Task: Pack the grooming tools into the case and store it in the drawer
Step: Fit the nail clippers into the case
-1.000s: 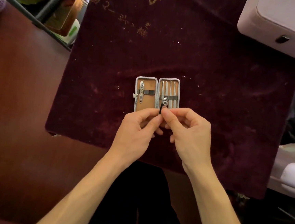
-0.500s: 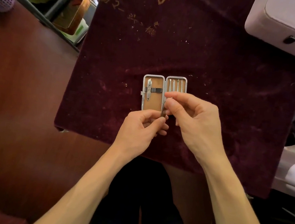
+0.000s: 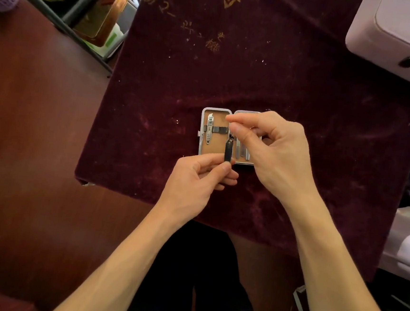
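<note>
Small dark-handled tool [image 3: 228,152] pinched at its near end by left hand [image 3: 194,179], long axis pointing away, straight over the hinge of the open case [image 3: 212,153] lying on the velvet cloth [image 3: 303,102]; right hand [image 3: 271,151] hovering nearer the slots, thumb and forefinger closed, on what, impossible to tell

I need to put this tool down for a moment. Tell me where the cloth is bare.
Bare cloth lies left of the open case, out to the cloth's edge; more lies right of the right hand and between the case and the gold lettering. It is crowded at the case's near edge, around the left hand.
</note>
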Motion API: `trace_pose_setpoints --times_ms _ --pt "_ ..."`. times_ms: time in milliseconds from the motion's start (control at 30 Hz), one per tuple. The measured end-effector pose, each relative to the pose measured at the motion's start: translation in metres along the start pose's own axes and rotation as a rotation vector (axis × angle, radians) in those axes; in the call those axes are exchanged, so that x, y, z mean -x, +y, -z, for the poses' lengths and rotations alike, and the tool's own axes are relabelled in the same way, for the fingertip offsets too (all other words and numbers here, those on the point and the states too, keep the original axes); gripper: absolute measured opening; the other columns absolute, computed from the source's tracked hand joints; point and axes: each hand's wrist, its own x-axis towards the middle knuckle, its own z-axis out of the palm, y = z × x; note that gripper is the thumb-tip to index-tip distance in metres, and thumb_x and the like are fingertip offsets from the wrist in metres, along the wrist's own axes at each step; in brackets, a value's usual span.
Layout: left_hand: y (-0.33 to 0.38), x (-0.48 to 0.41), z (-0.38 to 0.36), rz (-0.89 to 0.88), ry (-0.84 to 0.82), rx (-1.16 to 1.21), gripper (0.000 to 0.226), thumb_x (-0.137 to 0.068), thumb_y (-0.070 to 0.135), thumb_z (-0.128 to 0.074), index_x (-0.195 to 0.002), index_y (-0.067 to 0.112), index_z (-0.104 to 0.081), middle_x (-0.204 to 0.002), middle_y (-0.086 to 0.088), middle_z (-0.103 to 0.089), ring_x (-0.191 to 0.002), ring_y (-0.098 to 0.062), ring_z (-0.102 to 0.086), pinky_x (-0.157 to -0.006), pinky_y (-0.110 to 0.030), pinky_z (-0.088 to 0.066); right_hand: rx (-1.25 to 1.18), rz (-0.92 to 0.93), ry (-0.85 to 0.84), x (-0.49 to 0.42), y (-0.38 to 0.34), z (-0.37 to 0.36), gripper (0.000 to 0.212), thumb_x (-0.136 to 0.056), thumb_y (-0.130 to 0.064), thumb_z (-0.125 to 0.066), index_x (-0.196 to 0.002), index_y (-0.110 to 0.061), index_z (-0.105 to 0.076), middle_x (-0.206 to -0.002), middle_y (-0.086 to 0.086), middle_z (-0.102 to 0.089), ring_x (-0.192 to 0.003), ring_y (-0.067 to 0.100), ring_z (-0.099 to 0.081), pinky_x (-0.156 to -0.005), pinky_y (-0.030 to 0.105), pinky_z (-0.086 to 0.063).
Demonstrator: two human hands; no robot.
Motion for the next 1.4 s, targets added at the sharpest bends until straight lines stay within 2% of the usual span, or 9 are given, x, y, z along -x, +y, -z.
trace_pose_setpoints --times_ms 100,233,367,500,600,700,800,967,1400 --pt "0.003 -0.003 0.001 0.005 0.005 0.009 0.019 -0.102 0.016 -0.061 -0.11 0.026 -0.075 -0.09 0.0 -0.081 -0.085 -0.014 -0.079 -0.07 -0.019 -0.06 0.003 0.029 -0.062 -0.01 -0.001 0.004 0.014 -0.099 -0.019 -0.076 -0.105 -0.03 -0.083 -0.102 -0.012 -0.079 -0.094 0.008 -0.073 -0.076 0.017 -0.052" --pt "0.008 -0.009 0.001 0.005 0.016 0.018 0.021 -0.102 0.015 -0.061 -0.106 0.031 -0.074 -0.091 -0.002 -0.081 -0.084 -0.015 -0.079 -0.064 -0.02 -0.059 -0.006 0.035 -0.167 -0.022 -0.005 0.008 0.017 -0.099 -0.017 -0.076 -0.109 -0.029 -0.084 -0.104 -0.013 -0.08 -0.1 0.005 -0.076 -0.087 0.031 -0.062" --pt "0.012 -0.016 0.002 -0.038 0.051 -0.008 0.019 -0.102 0.02 -0.063 -0.11 0.031 -0.076 -0.092 0.001 -0.08 -0.075 -0.009 -0.073 -0.055 -0.021 -0.055 0.023 0.054 -0.198 -0.037 -0.005 0.009 0.019 -0.101 -0.016 -0.074 -0.108 -0.031 -0.083 -0.102 -0.014 -0.082 -0.095 0.002 -0.077 -0.081 0.024 -0.061" --pt "0.008 -0.03 0.012 -0.265 0.258 -0.38 0.021 -0.099 0.033 -0.065 -0.117 0.027 -0.074 -0.09 0.019 -0.063 -0.074 -0.001 -0.054 -0.069 -0.012 -0.043 0.008 0.06 -0.053 -0.057 -0.002 0.002 0.017 -0.102 -0.017 -0.072 -0.11 -0.027 -0.084 -0.097 -0.015 -0.08 -0.089 -0.001 -0.075 -0.077 0.021 -0.056" --pt "-0.003 -0.038 0.025 -0.442 0.415 -0.742 0.027 -0.097 0.033 -0.065 -0.119 0.02 -0.071 -0.12 0.009 -0.06 -0.103 -0.006 -0.053 -0.09 -0.019 -0.043 0.036 0.067 0.011 -0.072 0.003 -0.005 0.018 -0.103 -0.016 -0.071 -0.112 -0.026 -0.083 -0.099 -0.01 -0.08 -0.092 0.008 -0.075 -0.084 0.038 -0.061" --pt "-0.022 -0.043 0.03 -0.468 0.333 -0.944 0.042 -0.094 0.038 -0.066 -0.131 0.019 -0.066 -0.148 -0.003 -0.053 -0.13 -0.018 -0.05 -0.107 -0.03 -0.037 0.057 0.058 0.01 -0.084 0.009 -0.011 0.018 -0.103 -0.017 -0.07 -0.113 -0.025 -0.083 -0.101 -0.007 -0.081 -0.096 0.013 -0.076 -0.086 0.045 -0.06" --pt "-0.037 -0.046 0.03 -0.449 0.252 -1.057 0.055 -0.094 0.05 -0.06 -0.144 0.026 -0.057 -0.161 -0.003 -0.04 -0.141 -0.02 -0.041 -0.113 -0.03 -0.026 0.078 0.048 -0.013 -0.09 0.013 -0.014 0.018 -0.103 -0.018 -0.07 -0.112 -0.027 -0.083 -0.102 -0.01 -0.08 -0.099 0.007 -0.076 -0.089 0.041 -0.061" --pt "-0.049 -0.05 0.028 -0.507 0.295 -1.22 0.065 -0.095 0.064 -0.054 -0.152 0.034 -0.046 -0.167 -0.008 -0.031 -0.142 -0.022 -0.041 -0.11 -0.035 -0.029 0.101 0.036 -0.033 -0.093 0.019 -0.015 0.018 -0.103 -0.02 -0.069 -0.112 -0.028 -0.083 -0.103 -0.013 -0.079 -0.1 0.002 -0.075 -0.092 0.034 -0.06" --pt "-0.055 -0.055 0.028 -0.553 0.314 -1.29 0.062 -0.096 0.067 -0.051 -0.152 0.042 -0.046 -0.167 -0.01 -0.031 -0.14 -0.024 -0.046 -0.105 -0.039 -0.034 0.064 -0.025 -0.077 -0.087 0.025 -0.017 0.018 -0.102 -0.019 -0.071 -0.107 -0.029 -0.085 -0.096 -0.017 -0.08 -0.086 -0.006 -0.073 -0.079 0.02 -0.057"
